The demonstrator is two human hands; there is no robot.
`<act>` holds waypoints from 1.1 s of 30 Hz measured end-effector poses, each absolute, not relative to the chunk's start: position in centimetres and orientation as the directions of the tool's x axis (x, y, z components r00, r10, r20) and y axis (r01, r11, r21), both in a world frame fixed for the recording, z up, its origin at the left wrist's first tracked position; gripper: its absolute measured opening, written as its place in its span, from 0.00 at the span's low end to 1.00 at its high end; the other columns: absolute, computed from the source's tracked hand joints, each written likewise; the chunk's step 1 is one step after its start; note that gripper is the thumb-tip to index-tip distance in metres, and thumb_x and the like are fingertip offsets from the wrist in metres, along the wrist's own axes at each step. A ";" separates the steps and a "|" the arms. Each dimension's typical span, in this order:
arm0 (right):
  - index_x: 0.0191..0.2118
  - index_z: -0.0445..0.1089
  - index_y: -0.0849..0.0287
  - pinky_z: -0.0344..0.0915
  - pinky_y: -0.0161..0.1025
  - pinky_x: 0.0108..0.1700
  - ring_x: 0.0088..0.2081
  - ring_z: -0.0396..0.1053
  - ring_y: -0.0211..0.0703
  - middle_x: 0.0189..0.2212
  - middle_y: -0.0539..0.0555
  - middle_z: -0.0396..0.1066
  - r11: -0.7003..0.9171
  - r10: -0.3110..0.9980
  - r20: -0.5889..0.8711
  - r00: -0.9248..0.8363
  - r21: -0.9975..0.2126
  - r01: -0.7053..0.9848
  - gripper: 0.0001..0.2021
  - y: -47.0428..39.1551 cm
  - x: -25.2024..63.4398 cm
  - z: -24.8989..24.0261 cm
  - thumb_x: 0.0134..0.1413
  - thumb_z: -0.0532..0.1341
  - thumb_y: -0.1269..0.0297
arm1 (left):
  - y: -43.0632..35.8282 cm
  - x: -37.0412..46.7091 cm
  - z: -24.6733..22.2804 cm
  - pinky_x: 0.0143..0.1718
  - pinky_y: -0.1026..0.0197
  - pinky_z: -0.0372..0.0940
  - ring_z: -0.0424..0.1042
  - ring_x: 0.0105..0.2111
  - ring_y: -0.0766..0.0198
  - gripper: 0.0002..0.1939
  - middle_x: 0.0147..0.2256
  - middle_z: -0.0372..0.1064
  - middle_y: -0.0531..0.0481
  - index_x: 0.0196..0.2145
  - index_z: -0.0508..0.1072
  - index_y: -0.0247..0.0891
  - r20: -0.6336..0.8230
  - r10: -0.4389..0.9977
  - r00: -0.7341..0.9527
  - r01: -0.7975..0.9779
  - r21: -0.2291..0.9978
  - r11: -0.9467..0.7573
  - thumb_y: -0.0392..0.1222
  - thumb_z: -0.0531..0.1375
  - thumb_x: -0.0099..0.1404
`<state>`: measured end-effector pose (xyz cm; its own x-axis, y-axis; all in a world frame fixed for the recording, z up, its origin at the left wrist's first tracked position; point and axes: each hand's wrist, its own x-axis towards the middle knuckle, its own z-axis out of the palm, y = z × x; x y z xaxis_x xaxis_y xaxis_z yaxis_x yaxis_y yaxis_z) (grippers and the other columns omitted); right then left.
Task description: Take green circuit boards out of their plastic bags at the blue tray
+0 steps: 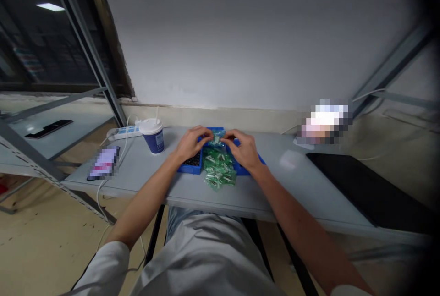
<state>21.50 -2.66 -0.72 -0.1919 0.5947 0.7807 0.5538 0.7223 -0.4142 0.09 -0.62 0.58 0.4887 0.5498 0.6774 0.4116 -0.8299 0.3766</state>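
Both of my hands are raised over the middle of the table, fingertips pinched close to each other. Between them is a small clear plastic bag (217, 138), with my left hand (193, 144) closed on its left side and my right hand (243, 147) closed on its right side. Just below lies a pile of small green-tinted plastic packets (220, 170). A blue bin (195, 169) holding small black parts sits under my left hand. Another blue bin (243, 171) is partly hidden by my right hand and wrist. More blue bin edge shows behind the fingers.
A lidded paper cup (153, 138) with a straw stands at left, near a power strip (127, 132) and a phone (103, 162) with a cable. To the right are a lit, blurred-out screen (323, 124) and a black flat mat (364, 190). Metal shelf posts flank the table (292, 186).
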 end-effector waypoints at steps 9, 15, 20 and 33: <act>0.44 0.75 0.54 0.68 0.42 0.43 0.34 0.72 0.42 0.37 0.53 0.76 0.707 0.587 0.786 -0.192 -0.381 0.596 0.10 -2.7 21.9 -0.4 0.59 0.58 0.66 | -0.1 -0.2 0.5 0.49 0.56 0.65 0.70 0.45 0.59 0.12 0.42 0.74 0.45 0.47 0.75 0.38 0.714 0.509 0.481 0.412 0.329 -0.850 0.39 0.56 0.68; 0.34 0.76 0.55 0.68 0.42 0.42 0.36 0.71 0.44 0.33 0.54 0.75 0.743 0.561 0.793 -0.238 -0.356 0.566 0.07 -2.7 21.9 -0.2 0.59 0.60 0.62 | 0.2 -0.1 0.2 0.47 0.54 0.64 0.69 0.42 0.57 0.11 0.39 0.74 0.45 0.41 0.78 0.39 0.698 0.498 0.515 0.469 0.257 -0.845 0.45 0.58 0.68; 0.34 0.73 0.56 0.67 0.41 0.40 0.34 0.71 0.42 0.32 0.53 0.74 0.714 0.617 0.763 -0.194 -0.440 0.544 0.07 -2.5 21.6 -0.4 0.59 0.60 0.61 | -0.2 0.1 0.2 0.45 0.58 0.66 0.72 0.39 0.61 0.12 0.37 0.74 0.48 0.43 0.73 0.38 0.706 0.579 0.409 0.418 0.419 -0.806 0.46 0.61 0.66; 0.45 0.73 0.56 0.67 0.40 0.39 0.30 0.69 0.40 0.32 0.52 0.75 0.673 0.661 0.729 -0.175 -0.474 0.568 0.12 -2.6 21.5 -0.5 0.58 0.56 0.67 | 0.1 -0.3 0.4 0.47 0.57 0.66 0.70 0.42 0.60 0.09 0.38 0.74 0.48 0.43 0.77 0.40 0.735 0.543 0.405 0.454 0.354 -0.818 0.40 0.59 0.67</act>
<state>21.50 -2.63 -0.53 -0.1752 0.6614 0.7292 0.5675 0.6731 -0.4742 -0.26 0.11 0.35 0.4050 0.5433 0.7354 0.4537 -0.8177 0.3542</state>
